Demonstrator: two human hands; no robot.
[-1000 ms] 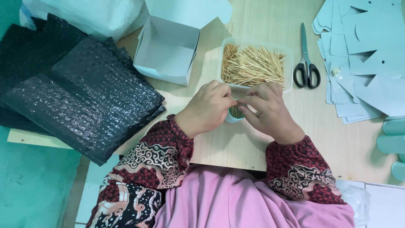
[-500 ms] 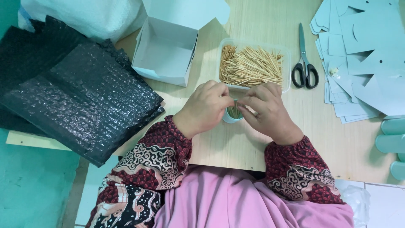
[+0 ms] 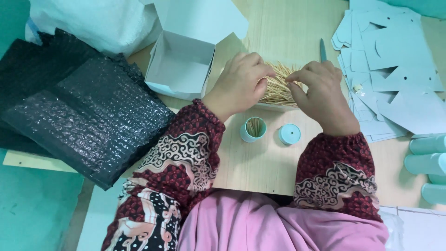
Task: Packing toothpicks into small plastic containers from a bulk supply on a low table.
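Observation:
Both hands reach into a clear tray of toothpicks [image 3: 278, 88] on the wooden table [image 3: 260, 158]. My left hand [image 3: 239, 83] pinches a bunch of the sticks at the tray's left side. My right hand [image 3: 320, 93] has its fingertips in the pile at the right, gathering sticks. In front of the tray stands a small teal container [image 3: 253, 129], upright and open, with some toothpicks inside. Its round teal lid [image 3: 289, 134] lies flat just to the right of it.
An open white cardboard box [image 3: 181, 65] sits left of the tray. Black bubble-wrap sheets [image 3: 79, 107] lie stacked at the left, a white bag [image 3: 93, 23] behind them. Flat pale-blue box blanks [image 3: 395, 69] are piled at right, with scissors [image 3: 323, 49] partly hidden, and teal containers [image 3: 429, 162] at the edge.
The hands have left the small container and moved back into the toothpick tray. The container now stands open with its lid lying beside it. The camera has moved closer.

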